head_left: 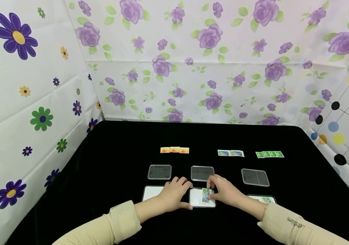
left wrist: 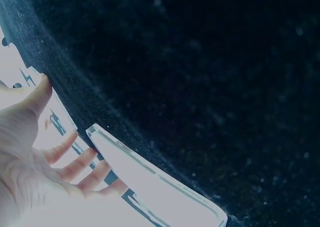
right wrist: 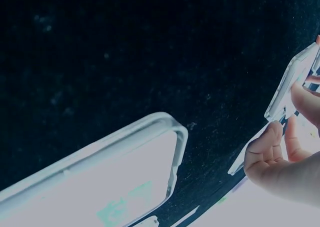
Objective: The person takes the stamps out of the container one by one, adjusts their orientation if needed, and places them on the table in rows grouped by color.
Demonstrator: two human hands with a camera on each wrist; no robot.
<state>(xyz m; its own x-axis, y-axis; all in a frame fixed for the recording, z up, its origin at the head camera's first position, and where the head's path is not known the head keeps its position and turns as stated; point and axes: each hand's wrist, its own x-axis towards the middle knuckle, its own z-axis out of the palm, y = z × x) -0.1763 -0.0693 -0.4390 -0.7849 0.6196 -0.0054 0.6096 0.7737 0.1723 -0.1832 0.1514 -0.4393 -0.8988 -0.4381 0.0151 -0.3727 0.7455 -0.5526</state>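
My right hand (head_left: pixel 225 190) pinches a small blue-green picture stamp (head_left: pixel 205 196) over the right half of the middle shallow white-based case (head_left: pixel 196 197). Its thumb lies at the stamp's right edge and its fingers are curled by the case's far corner. At the same case's left end is my left hand (head_left: pixel 174 195), fingers spread and thumb close to the near corner. In the left wrist view, the thumb of this hand (left wrist: pixel 30 132) is against a case edge. The left hand partly covers another white-based case (head_left: pixel 152 193).
A third white-based case (head_left: pixel 255 197) with a picture stamp sits beneath my right forearm. Behind are clear lids: left (head_left: pixel 160 172), middle (head_left: pixel 203 173), right (head_left: pixel 255 177). Farther back lie orange stamps (head_left: pixel 174 149), blue stamps (head_left: pixel 231 153) and green stamps (head_left: pixel 270 154) on black cloth (head_left: pixel 116 160).
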